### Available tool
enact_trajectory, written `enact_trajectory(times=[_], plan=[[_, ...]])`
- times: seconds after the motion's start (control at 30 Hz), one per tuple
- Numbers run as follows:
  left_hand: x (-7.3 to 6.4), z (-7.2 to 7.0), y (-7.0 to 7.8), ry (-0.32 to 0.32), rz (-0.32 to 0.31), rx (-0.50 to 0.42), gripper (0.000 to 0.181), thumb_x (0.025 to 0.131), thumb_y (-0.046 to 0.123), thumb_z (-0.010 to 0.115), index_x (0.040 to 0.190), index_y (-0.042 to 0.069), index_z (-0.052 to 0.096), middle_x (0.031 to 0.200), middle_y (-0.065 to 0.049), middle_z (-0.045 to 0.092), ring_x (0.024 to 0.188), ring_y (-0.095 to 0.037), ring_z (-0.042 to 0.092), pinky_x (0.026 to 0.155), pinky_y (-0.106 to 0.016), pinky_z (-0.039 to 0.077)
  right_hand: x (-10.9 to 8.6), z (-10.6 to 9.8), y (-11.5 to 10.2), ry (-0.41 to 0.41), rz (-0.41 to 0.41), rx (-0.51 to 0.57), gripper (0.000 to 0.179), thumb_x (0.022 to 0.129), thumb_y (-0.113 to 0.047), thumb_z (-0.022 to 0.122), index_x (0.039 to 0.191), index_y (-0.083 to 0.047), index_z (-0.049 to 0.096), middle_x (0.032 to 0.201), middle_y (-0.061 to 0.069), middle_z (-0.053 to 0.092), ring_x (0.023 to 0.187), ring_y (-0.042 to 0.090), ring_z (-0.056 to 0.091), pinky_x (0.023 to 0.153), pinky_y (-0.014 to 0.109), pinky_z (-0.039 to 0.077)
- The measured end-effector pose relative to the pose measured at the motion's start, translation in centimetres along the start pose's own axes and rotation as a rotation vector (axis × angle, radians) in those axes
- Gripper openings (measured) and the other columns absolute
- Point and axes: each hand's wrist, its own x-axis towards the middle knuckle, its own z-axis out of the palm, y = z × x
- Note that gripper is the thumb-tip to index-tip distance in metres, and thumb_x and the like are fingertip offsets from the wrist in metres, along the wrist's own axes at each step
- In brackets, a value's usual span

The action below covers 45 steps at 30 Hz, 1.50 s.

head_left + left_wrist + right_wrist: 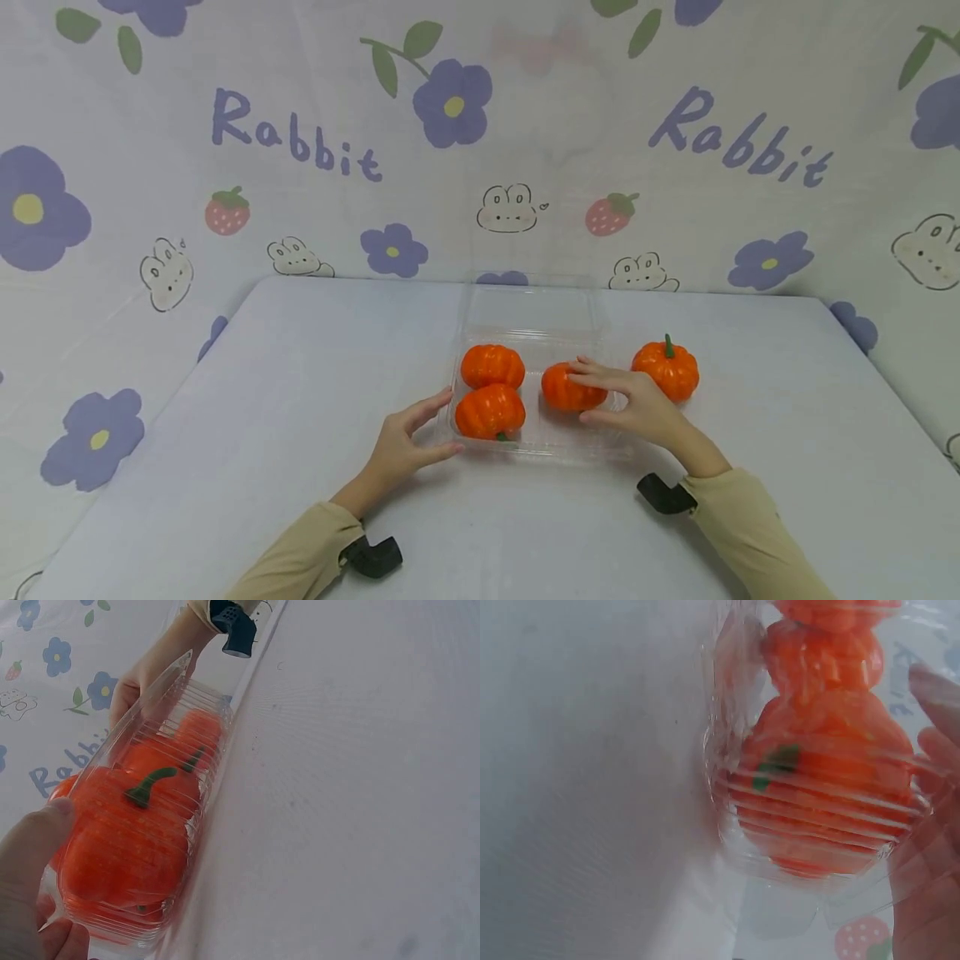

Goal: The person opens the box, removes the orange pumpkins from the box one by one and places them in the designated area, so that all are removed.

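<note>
A clear plastic clamshell box (pixel 558 450) lies with its lid (pixel 528 308) folded back. Inside on the left are two small orange pumpkins, a rear pumpkin (pixel 491 365) and a front pumpkin (pixel 487 410) with its green stem toward the person. My left hand (pixel 401 450) grips the box's left side, the thumb (pixel 41 832) at its rim in the left wrist view. On the right side of the box, my right hand (pixel 641 404) holds a third pumpkin (pixel 564 388) between fingers on top and a thumb at its near side.
Another orange pumpkin (pixel 666 371) stands upright on the white table (pixel 315 358), just right of the box. A white cloth (pixel 450 183) with flowers, rabbits and strawberries hangs behind. Each sleeve carries a black wrist device (pixel 371 557).
</note>
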Motion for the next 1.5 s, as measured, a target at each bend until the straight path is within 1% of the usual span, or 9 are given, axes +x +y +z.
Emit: enact_trajectory(times=[0.13,0.23,0.4,0.67,0.8,1.03,1.23,1.33,1.5], plan=[[-0.1,0.3,-0.1,-0.004,-0.001,-0.009,0.06,0.065,-0.009,0.074,0.117,-0.018,0.046,0.12,-0.031,0.046,0.112,-0.043,0.042,0.092,-0.052,0.033,0.1,-0.3,0.3,0.003,-0.027,-0.051,0.052,0.069,-0.015,0.077,0.117,-0.002,0.059,0.125,0.01,0.051,0.122,0.026,0.037,0.096,0.036,0.034],[-0.2,0.4,-0.1,0.001,-0.003,-0.008,0.06,0.065,-0.008,0.075,0.117,-0.017,0.047,0.12,-0.03,0.047,0.113,-0.042,0.042,0.092,-0.052,0.034,0.1,-0.4,0.5,-0.016,-0.034,-0.091,0.055,0.069,-0.014,0.077,0.12,-0.002,0.057,0.128,0.011,0.048,0.124,0.028,0.034,0.097,0.042,0.032],[-0.2,0.6,-0.1,0.0,0.005,0.0,0.059,0.065,-0.008,0.075,0.118,-0.015,0.048,0.12,-0.03,0.047,0.113,-0.041,0.043,0.093,-0.048,0.035,-0.2,-0.8,0.8,-0.052,-0.02,-0.208,0.063,0.069,-0.008,0.077,0.126,-0.005,0.051,0.134,0.013,0.041,0.125,0.029,0.033,0.092,0.048,0.036],[-0.2,0.6,0.1,0.002,0.023,0.038,0.061,0.064,-0.007,0.076,0.118,-0.015,0.048,0.119,-0.029,0.048,0.112,-0.039,0.045,0.093,-0.044,0.036,0.1,-0.8,0.7,-0.037,-0.067,-0.275,0.061,0.064,-0.001,0.078,0.12,-0.001,0.054,0.13,0.016,0.045,0.116,0.031,0.043,0.086,0.042,0.044],[-0.2,0.5,0.1,0.003,0.038,0.043,0.06,0.064,-0.008,0.076,0.116,-0.017,0.048,0.118,-0.03,0.048,0.11,-0.042,0.044,0.092,-0.047,0.036,0.3,-0.7,0.5,-0.041,-0.056,-0.292,0.06,0.065,-0.002,0.078,0.12,-0.001,0.054,0.129,0.016,0.046,0.113,0.031,0.047,0.085,0.041,0.045],[0.2,-0.1,0.0,-0.009,0.038,0.06,0.059,0.064,-0.008,0.076,0.116,-0.017,0.048,0.118,-0.029,0.048,0.111,-0.041,0.045,0.093,-0.045,0.036,1.2,-0.5,0.1,-0.041,0.039,-0.304,0.059,0.067,0.0,0.076,0.121,-0.006,0.053,0.128,0.015,0.048,0.112,0.031,0.048,0.086,0.041,0.044],[0.4,-0.1,0.0,-0.007,0.023,0.061,0.058,0.064,-0.008,0.076,0.115,-0.017,0.049,0.118,-0.028,0.049,0.112,-0.037,0.045,0.094,-0.042,0.036,1.5,-0.8,0.2,-0.002,0.038,-0.316,0.059,0.063,0.003,0.078,0.118,-0.006,0.057,0.124,0.013,0.051,0.108,0.03,0.051,0.083,0.04,0.046],[0.2,0.0,0.1,-0.003,0.015,0.063,0.059,0.064,-0.007,0.076,0.116,-0.016,0.049,0.118,-0.028,0.049,0.112,-0.037,0.046,0.094,-0.042,0.036,1.4,-1.0,0.4,-0.011,0.051,-0.272,0.057,0.065,0.002,0.077,0.118,-0.005,0.057,0.125,0.012,0.051,0.108,0.029,0.051,0.084,0.04,0.046],[0.1,0.0,0.2,0.001,0.025,0.061,0.059,0.064,-0.009,0.076,0.116,-0.016,0.05,0.118,-0.029,0.049,0.112,-0.039,0.045,0.094,-0.043,0.036,1.3,-1.3,0.3,-0.047,0.111,-0.119,0.055,0.069,-0.007,0.076,0.119,-0.001,0.056,0.122,0.013,0.054,0.108,0.027,0.051,0.084,0.038,0.047]])
